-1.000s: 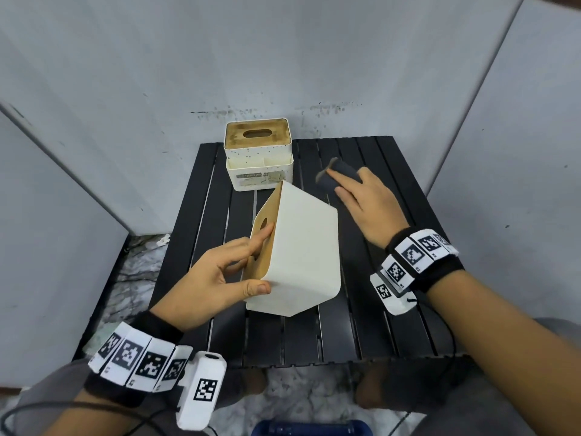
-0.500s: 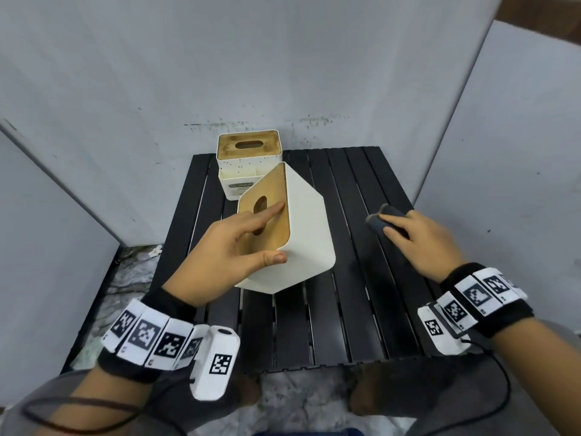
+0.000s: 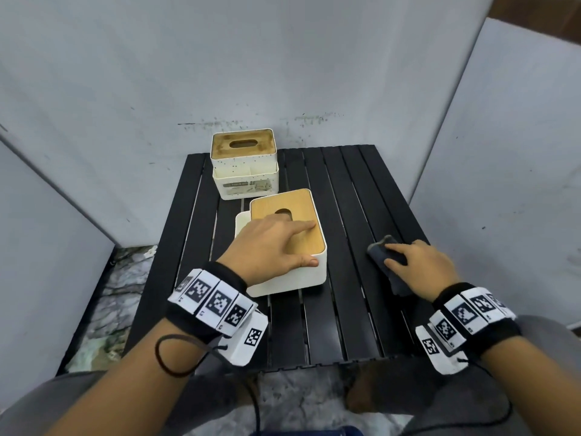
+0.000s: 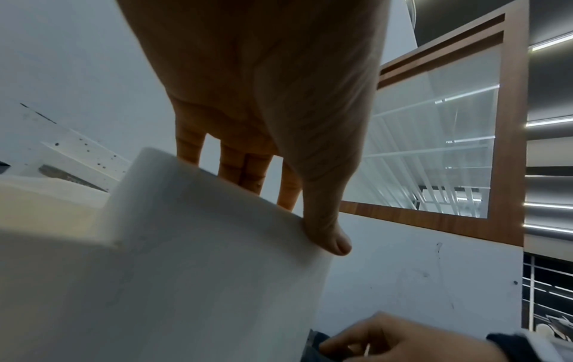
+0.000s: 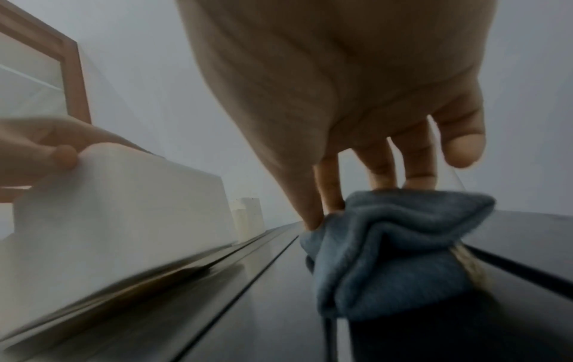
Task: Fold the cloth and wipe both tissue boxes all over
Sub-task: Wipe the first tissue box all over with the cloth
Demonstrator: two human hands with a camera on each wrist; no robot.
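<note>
The near tissue box (image 3: 289,278), white with a bamboo lid, stands upright in the middle of the black slatted table (image 3: 330,322). My left hand (image 3: 311,243) lies on its lid with straight fingers, thumb along the front top edge; the left wrist view shows the thumb (image 4: 334,242) on the box (image 4: 201,269) corner. The second tissue box (image 3: 245,180), speckled white with a worn wooden lid, stands at the table's far edge. To the right, my right hand (image 3: 390,254) holds the folded grey-blue cloth (image 3: 377,254) down on the table. In the right wrist view, thumb and fingers pinch the bunched cloth (image 5: 390,257).
Grey panels wall in the table at the back, left and right. The near table edge runs just past my wrists, with marbled floor below. Bare slats lie in front of the near box and between it and the cloth.
The near box, tilted on an edge with its lid facing left, now sits flat and upright. My right hand with the cloth came nearer, rightward and down onto the table.
</note>
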